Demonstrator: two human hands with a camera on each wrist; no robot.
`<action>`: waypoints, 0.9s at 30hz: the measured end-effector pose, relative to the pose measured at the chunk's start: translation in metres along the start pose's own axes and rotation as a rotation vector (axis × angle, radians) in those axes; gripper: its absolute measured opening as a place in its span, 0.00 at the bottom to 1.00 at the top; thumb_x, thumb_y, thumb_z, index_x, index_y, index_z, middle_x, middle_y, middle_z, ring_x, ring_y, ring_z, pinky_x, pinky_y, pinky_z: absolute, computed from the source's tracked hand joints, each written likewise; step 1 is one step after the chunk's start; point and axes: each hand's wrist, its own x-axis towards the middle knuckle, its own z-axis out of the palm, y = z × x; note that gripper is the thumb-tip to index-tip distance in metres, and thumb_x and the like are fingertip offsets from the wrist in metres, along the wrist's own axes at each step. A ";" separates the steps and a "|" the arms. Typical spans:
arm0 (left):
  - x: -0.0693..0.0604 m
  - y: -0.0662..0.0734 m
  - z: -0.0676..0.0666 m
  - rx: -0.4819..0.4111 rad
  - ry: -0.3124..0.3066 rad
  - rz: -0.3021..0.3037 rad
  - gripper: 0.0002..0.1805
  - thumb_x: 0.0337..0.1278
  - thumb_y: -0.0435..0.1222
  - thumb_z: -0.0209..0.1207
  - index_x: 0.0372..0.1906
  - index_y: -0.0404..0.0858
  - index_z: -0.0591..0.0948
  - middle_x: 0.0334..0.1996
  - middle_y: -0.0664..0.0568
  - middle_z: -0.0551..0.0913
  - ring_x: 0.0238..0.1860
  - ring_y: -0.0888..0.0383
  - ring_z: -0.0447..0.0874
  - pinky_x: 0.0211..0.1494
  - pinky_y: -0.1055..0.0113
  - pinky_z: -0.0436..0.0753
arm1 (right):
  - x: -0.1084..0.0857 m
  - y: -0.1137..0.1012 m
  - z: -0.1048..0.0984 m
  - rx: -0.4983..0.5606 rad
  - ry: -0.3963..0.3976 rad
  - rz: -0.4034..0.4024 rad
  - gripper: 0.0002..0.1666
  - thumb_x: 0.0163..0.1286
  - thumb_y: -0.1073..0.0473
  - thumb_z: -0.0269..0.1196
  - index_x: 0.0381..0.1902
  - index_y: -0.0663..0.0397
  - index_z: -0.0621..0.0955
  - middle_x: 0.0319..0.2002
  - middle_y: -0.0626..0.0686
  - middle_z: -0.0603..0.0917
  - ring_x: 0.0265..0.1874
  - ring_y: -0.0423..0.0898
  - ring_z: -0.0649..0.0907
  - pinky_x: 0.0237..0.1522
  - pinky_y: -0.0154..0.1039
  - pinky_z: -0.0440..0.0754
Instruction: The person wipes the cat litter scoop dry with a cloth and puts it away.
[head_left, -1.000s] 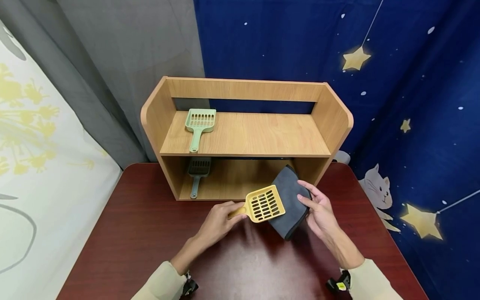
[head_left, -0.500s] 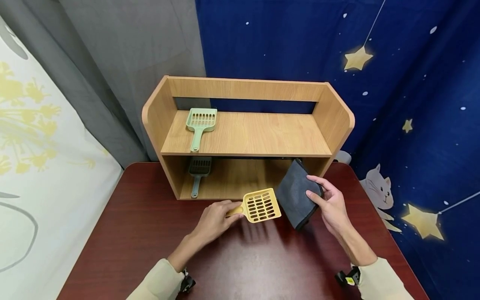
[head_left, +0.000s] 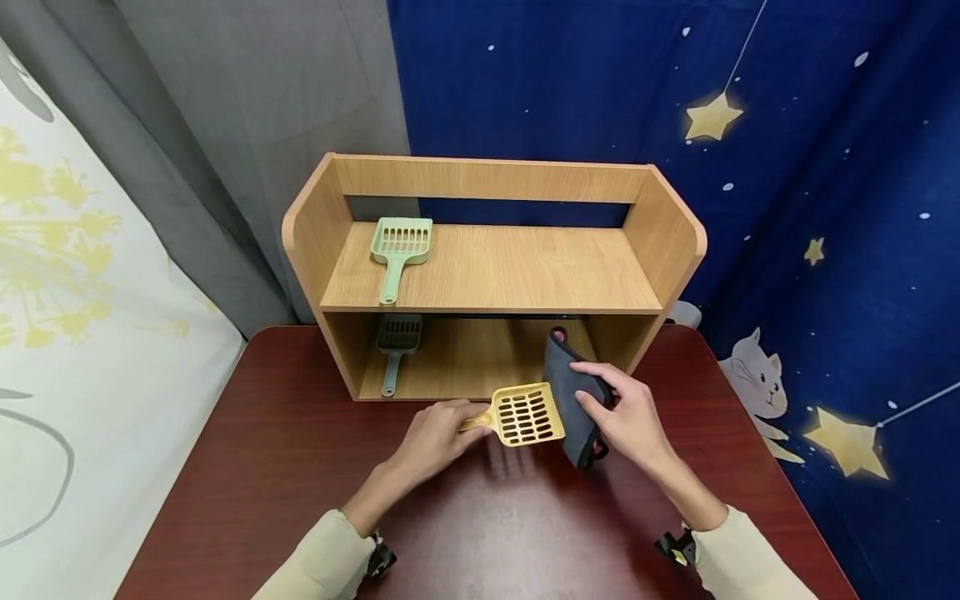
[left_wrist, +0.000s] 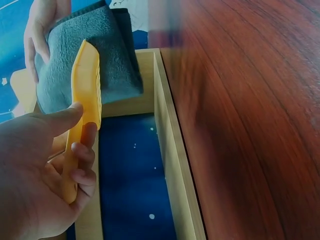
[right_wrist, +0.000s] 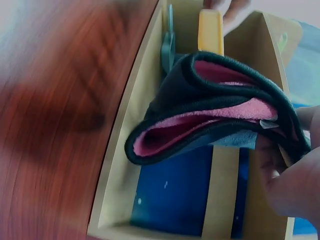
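Note:
My left hand point(head_left: 437, 439) grips the handle of a yellow slotted litter scoop point(head_left: 527, 414), held above the table in front of the shelf. In my right hand point(head_left: 628, 414) is a folded grey cloth point(head_left: 576, 398), pinched between thumb and fingers at its right side. Pink lining and dark edging show in the folds of the cloth point(right_wrist: 215, 107) in the right wrist view. The cloth's left side meets or overlaps the scoop's front edge in the head view; whether they touch I cannot tell. In the left wrist view the scoop point(left_wrist: 86, 85) appears edge-on before the cloth.
A wooden two-tier shelf point(head_left: 495, 262) stands at the back of the red-brown table point(head_left: 480, 533). On its upper tier lies a green litter scoop point(head_left: 401, 250); a grey-blue scoop point(head_left: 397, 342) lies on the lower tier at left. Curtains point(head_left: 540, 83) hang behind.
The cloth swung right, away from the yellow scoop, then came back left against its edge, now tilted with its pink lining showing. The left hand and scoop shifted only slightly.

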 end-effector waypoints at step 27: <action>0.009 0.006 0.008 0.048 -0.042 0.024 0.19 0.63 0.46 0.73 0.54 0.43 0.91 0.38 0.57 0.90 0.27 0.63 0.78 0.24 0.67 0.70 | 0.001 -0.008 0.042 -0.205 -0.176 0.066 0.23 0.65 0.65 0.76 0.58 0.46 0.89 0.52 0.54 0.91 0.46 0.50 0.89 0.47 0.48 0.85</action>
